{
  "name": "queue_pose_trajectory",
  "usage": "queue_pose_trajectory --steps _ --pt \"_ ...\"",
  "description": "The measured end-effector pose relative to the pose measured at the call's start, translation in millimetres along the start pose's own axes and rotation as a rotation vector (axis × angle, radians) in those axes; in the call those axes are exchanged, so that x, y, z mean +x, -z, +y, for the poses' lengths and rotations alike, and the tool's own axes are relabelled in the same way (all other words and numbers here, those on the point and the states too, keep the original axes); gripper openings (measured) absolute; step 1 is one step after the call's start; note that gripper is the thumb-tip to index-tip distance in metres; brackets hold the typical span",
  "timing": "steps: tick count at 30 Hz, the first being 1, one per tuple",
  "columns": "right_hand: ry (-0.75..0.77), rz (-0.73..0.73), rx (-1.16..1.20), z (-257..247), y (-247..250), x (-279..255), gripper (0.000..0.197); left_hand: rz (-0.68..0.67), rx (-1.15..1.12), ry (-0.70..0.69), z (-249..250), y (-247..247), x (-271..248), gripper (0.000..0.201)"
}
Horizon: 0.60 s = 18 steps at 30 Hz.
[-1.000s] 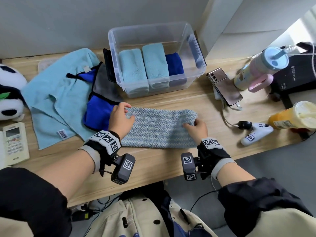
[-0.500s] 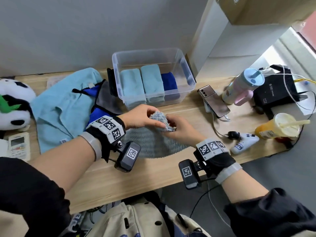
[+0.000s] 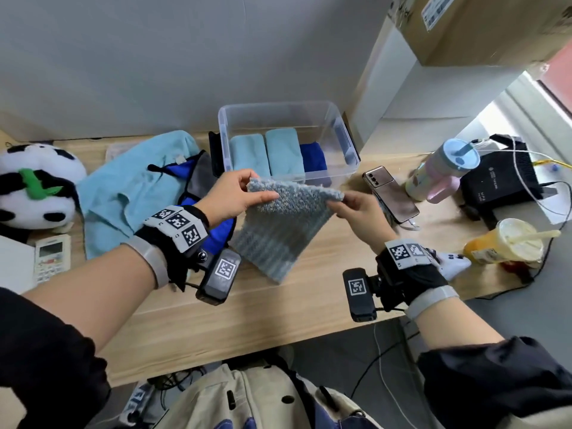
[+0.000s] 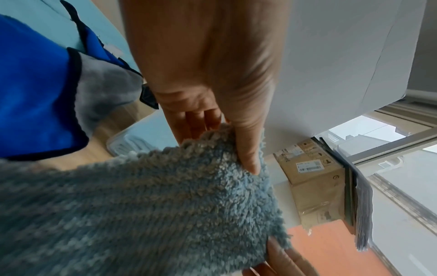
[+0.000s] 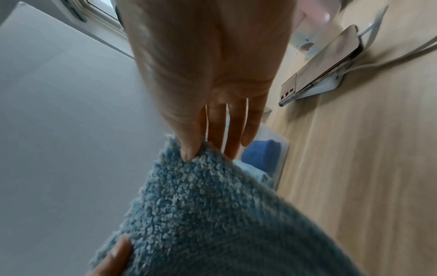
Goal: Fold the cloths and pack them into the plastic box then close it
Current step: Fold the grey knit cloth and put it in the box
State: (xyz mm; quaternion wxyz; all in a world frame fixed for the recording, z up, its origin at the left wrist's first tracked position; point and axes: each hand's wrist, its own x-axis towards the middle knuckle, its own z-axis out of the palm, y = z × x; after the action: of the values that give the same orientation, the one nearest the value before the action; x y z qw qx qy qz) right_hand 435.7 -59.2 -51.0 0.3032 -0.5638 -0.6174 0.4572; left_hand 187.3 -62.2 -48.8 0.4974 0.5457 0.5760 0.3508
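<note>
My left hand (image 3: 230,196) and right hand (image 3: 360,212) hold a fuzzy grey-blue cloth (image 3: 278,230) up off the wooden surface (image 3: 263,308), each pinching a top corner between thumb and fingers (image 4: 248,149), the rest hanging folded down toward the surface. Just behind it stands the clear plastic box (image 3: 346,144), lid off, with two light-blue folded cloths (image 3: 266,156) and a dark-blue folded cloth (image 3: 314,157) packed side by side inside. To its left lies a heap of unfolded cloths (image 3: 130,187), light blue and dark blue. A phone (image 3: 393,193) rests to the right of the box.
</note>
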Motion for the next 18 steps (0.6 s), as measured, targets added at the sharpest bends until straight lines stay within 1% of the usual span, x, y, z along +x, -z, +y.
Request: queue_pose_trajectory --steps 2,6,9,10,13,14,16,18 --pt "0.04 0.037 0.039 -11.1 -1.4 8.6 0.015 0.05 -0.029 -0.02 10.4 5.5 2.7 0.03" --pt "0.108 0.063 0.09 -32.9 -3.9 22.9 0.019 0.129 -0.052 -0.07 29.4 18.2 11.3 0.03" --pt "0.187 0.101 0.158 -47.9 -2.5 25.4 0.023 0.142 -0.095 -0.084 39.2 26.5 10.8 0.049" --pt "0.206 0.11 0.19 -51.7 -1.5 23.8 0.023 0.126 -0.155 -0.084 42.2 27.6 8.6 0.048" --pt "0.193 0.1 0.286 -51.4 1.6 14.5 0.024 0.043 -0.311 -0.048 40.3 26.5 -1.4 0.025" --pt "0.166 0.09 0.288 -46.0 1.0 10.0 0.025 0.001 -0.335 -0.022 34.1 24.8 -6.1 0.022" --pt "0.083 0.041 0.267 -26.2 -4.8 -0.4 0.02 -0.08 -0.341 0.052 15.1 18.5 -17.7 0.017" --pt "-0.052 -0.002 0.247 0.2 -15.4 -12.9 0.015 -0.164 -0.266 0.137 -12.1 10.5 -30.2 0.013"
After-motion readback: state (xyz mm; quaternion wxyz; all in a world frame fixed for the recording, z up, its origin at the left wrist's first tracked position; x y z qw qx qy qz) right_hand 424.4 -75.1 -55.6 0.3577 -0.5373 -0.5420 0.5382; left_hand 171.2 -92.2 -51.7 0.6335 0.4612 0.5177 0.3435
